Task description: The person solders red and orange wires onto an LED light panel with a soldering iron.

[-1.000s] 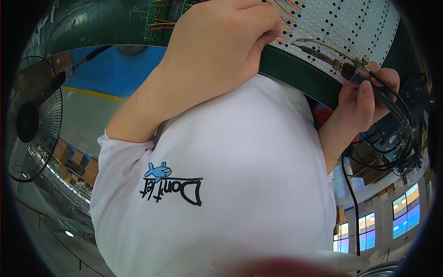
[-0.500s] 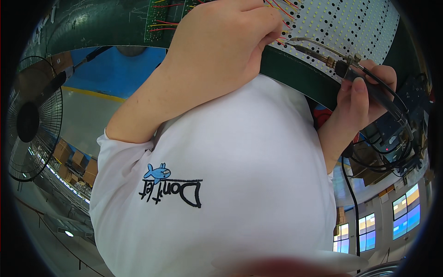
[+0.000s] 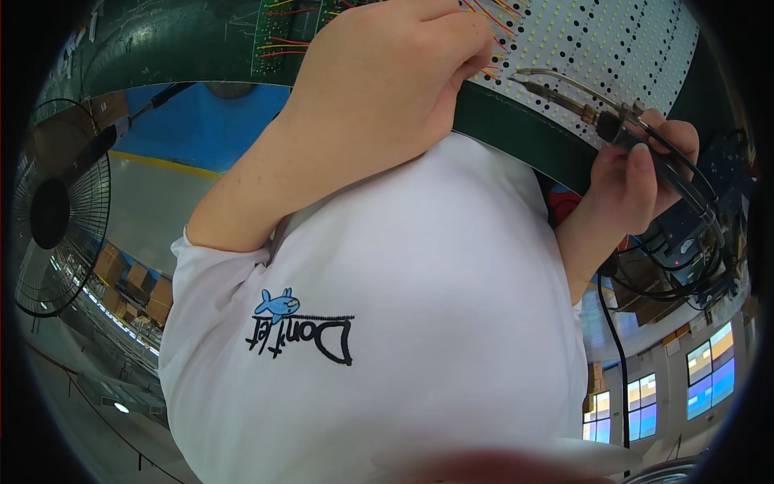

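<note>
My right hand [image 3: 637,173] is closed around the dark handle of a soldering iron [image 3: 609,123]. A thin curved metal tube runs alongside its shaft to the tip, which points left over the edge of a white panel [image 3: 621,56] dotted with small yellowish and black spots. My left hand [image 3: 403,73] is closed above the panel's left part, its fingertips bent away and partly hidden. Red and yellow wires [image 3: 496,20] show right beside those fingers; whether one is pinched cannot be seen. A small gap separates the iron's tip from the left hand.
Green circuit boards [image 3: 274,40] with red and yellow wires lie left of my left hand on a dark green work surface [image 3: 177,48]. A black fan [image 3: 50,214] stands at the far left. Dark equipment with cables [image 3: 685,242] sits at the right, beyond my right hand.
My right hand and the soldering iron have shifted slightly right and toward me, so the tip is a little farther from my left hand. My left hand has stayed nearly still.
</note>
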{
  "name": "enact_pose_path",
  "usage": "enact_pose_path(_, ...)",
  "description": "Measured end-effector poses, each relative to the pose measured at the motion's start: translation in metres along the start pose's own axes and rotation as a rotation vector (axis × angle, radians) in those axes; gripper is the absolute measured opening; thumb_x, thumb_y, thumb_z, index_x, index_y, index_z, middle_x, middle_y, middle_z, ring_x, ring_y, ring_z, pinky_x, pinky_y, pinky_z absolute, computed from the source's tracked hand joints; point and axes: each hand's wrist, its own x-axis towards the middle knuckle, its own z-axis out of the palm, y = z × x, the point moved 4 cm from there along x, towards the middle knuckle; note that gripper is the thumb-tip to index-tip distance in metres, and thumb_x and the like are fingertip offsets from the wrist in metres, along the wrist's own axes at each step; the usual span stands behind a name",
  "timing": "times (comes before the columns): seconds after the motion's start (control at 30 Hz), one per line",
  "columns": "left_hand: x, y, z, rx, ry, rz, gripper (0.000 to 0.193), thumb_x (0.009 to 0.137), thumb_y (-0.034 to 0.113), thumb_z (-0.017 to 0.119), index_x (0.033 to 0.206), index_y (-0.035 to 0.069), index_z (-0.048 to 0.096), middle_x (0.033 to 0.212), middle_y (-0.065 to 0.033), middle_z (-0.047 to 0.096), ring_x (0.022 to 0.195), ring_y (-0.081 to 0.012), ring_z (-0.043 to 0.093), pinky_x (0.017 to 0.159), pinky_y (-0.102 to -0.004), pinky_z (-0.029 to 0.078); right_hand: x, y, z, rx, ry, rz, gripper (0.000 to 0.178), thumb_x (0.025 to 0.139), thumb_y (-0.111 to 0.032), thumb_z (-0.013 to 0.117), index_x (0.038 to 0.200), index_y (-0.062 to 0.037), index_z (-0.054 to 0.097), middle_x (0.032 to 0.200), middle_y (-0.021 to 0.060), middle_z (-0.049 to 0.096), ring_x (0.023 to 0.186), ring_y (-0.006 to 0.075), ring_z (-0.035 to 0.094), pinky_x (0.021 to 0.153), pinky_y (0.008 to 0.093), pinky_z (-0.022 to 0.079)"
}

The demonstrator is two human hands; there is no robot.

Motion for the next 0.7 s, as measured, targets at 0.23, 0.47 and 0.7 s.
enact_pose_path(0.23,-0.005,-0.006,-0.002,0.069,-0.016,0.113,0.011,0.082,0.003,0.067,0.092,0.006,0.063,0.086,-0.0087,0.059,0.073,-0.0291,0.064,0.063,-0.0367,0.053,0.003,0.005,-0.007,0.148,-0.042,0.014,0.026,0.082,-0.003,0.067,0.099,-0.0004,0.048,0.081,0.0146,0.061,0.066,0.0123,0.054,0.055,0.0209,0.044)
enact_pose_path(0.47,-0.011,-0.014,-0.002,0.044,0.005,0.205,0.011,0.080,0.004,0.066,0.091,0.006,0.063,0.086,-0.0081,0.058,0.072,-0.0276,0.063,0.061,-0.0367,0.053,-0.003,0.002,0.010,-0.006,-0.091,-0.025,0.033,0.081,-0.011,0.076,0.096,-0.0030,0.048,0.077,0.0145,0.061,0.063,0.0128,0.053,0.054,0.0241,0.042)
enact_pose_path(0.7,-0.011,-0.012,-0.001,0.077,0.026,0.200,0.012,0.080,0.004,0.067,0.091,0.006,0.064,0.086,-0.0082,0.058,0.072,-0.0278,0.063,0.061,-0.0368,0.053,-0.002,0.002,0.010,-0.084,-0.012,-0.002,0.041,0.079,-0.018,0.084,0.094,-0.0052,0.048,0.077,0.0139,0.063,0.061,0.0116,0.054,0.051,0.0226,0.042)
